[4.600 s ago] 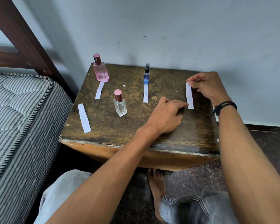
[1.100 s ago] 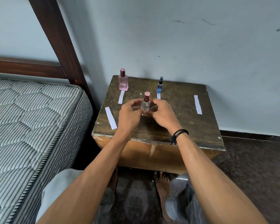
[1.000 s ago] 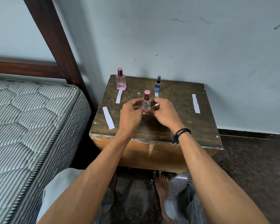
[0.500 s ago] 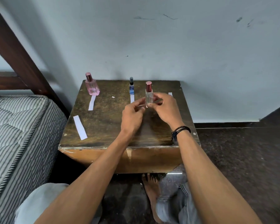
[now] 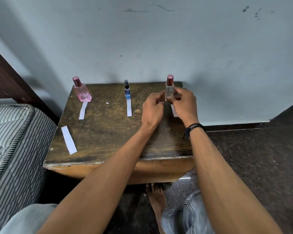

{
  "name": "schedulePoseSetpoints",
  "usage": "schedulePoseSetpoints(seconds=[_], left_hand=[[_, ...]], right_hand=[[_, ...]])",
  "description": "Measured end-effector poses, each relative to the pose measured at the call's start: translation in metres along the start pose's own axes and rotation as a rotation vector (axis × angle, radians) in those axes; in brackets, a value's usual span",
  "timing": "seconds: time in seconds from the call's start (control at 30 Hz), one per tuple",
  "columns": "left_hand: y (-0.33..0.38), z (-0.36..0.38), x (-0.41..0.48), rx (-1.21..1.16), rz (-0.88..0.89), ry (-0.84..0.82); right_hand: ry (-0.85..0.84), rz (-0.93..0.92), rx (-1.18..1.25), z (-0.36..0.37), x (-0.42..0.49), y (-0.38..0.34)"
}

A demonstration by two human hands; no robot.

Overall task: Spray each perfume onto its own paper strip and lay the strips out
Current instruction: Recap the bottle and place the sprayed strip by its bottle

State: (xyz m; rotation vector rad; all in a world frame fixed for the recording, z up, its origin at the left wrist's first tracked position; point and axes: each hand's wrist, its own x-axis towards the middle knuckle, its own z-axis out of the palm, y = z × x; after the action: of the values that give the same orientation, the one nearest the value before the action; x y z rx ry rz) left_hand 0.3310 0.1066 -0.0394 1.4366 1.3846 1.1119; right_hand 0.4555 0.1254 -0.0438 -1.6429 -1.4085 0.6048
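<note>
Between fingertips of both hands, near table back-right corner: clear bottle standing upright, L hand & R hand both pinching its sides. Below R fingers: strip peeking out. Well left of fingers: pink bottle, blue bottle sitting.

pink bottle, blue-labelled spray vial, white strips, dark brown table, grey-striped mattress
</note>
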Motion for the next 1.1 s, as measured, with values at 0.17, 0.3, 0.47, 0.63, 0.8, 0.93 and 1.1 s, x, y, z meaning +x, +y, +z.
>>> schedulePoseSetpoints(seconds=[0.17,0.3,0.47,0.63,0.8,0.93,1.1], left_hand=[[-0.003,0.013,0.015,-0.004,0.021,-0.044],[-0.012,0.017,0.022,0.016,0.003,-0.055],[-0.014,0.02,0.026,0.13,0.025,-0.115],[-0.016,0.02,0.026,0.146,0.029,-0.14],[-0.015,0.02,0.024,0.157,0.045,-0.152],[-0.016,0.019,0.024,0.149,0.054,-0.146],[-0.014,0.018,0.023,0.144,0.06,-0.134]], right_hand=[[0.036,0.016,-0.001,-0.006,0.015,0.007],[0.022,0.019,0.003,-0.002,0.02,0.011],[0.02,0.034,-0.009,-0.001,0.023,0.015],[0.014,0.045,-0.022,0.002,0.023,0.018],[0.016,0.056,-0.033,0.003,0.022,0.018],[0.02,0.07,-0.029,0.004,0.023,0.019],[0.003,0.076,-0.012,0.001,0.022,0.019]])
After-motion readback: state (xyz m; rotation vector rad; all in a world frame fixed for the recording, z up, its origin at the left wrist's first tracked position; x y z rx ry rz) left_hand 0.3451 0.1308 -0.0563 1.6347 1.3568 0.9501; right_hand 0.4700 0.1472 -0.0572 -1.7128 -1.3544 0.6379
